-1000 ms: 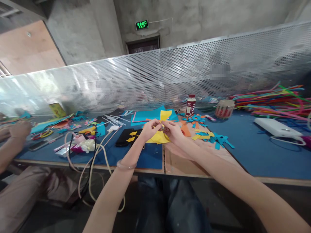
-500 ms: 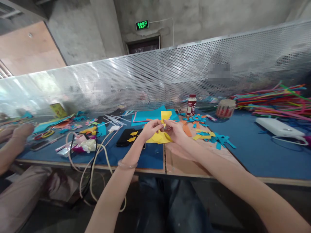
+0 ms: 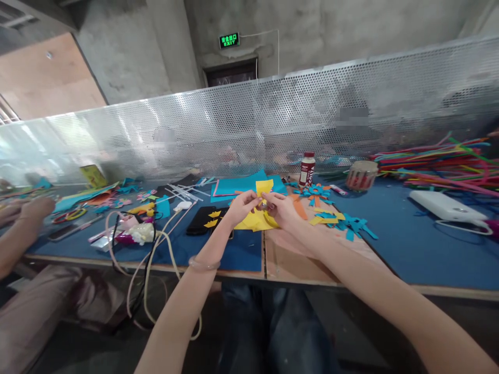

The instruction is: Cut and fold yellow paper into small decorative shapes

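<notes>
Both hands meet over the middle of the table. My left hand (image 3: 242, 207) pinches the lower left part of a yellow sheet of paper (image 3: 264, 185) that stands up above the fingers. My right hand (image 3: 284, 209) has its fingers closed at the same sheet, from the right. Something small and greyish shows by the right fingertips, too small to name. Below the hands lies more yellow paper (image 3: 251, 223). Small crown-shaped yellow cutouts (image 3: 211, 224) rest on a black phone-like object (image 3: 200, 221) to the left.
Blue sheets (image 3: 234, 188) lie behind my hands, with a red-capped bottle (image 3: 307, 169) beyond. Blue paper cutouts (image 3: 356, 226) and a white device (image 3: 448, 205) are on the right. Cables (image 3: 171, 249) hang over the front edge. Another person's hand (image 3: 39, 212) is at far left.
The yellow sheet has tilted and shifted slightly left between my fingers. Both hands stay in nearly the same place.
</notes>
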`<state>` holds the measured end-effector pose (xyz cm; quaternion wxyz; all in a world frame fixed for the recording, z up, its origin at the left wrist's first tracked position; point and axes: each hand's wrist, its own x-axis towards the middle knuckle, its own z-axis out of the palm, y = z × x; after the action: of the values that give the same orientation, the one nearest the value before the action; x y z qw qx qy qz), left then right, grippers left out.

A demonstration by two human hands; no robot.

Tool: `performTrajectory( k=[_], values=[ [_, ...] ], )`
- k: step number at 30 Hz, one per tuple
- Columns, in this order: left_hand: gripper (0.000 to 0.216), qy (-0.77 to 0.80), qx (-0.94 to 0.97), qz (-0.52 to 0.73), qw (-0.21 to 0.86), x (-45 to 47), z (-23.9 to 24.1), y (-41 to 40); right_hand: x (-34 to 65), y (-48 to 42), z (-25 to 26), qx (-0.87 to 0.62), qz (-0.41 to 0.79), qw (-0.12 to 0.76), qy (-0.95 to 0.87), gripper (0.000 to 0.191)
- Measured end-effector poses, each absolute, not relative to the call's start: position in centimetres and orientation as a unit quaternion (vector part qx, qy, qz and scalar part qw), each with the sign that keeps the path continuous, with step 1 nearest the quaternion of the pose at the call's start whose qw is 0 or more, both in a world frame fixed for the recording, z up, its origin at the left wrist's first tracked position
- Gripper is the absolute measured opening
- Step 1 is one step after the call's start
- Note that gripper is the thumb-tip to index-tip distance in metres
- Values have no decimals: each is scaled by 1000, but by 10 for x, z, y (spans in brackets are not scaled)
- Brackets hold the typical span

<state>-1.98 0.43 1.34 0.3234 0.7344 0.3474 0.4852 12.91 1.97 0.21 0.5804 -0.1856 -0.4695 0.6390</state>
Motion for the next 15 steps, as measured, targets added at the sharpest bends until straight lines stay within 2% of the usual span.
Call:
performTrajectory(
  k=[8,15],
  values=[
    [27,348,731,478,340,-18,16,0,138,24,11,-215,624,608,-442,24],
    [23,348,715,494,351,-23,17,0,140,22,12,-199,637,576,-472,33]
  ],
)
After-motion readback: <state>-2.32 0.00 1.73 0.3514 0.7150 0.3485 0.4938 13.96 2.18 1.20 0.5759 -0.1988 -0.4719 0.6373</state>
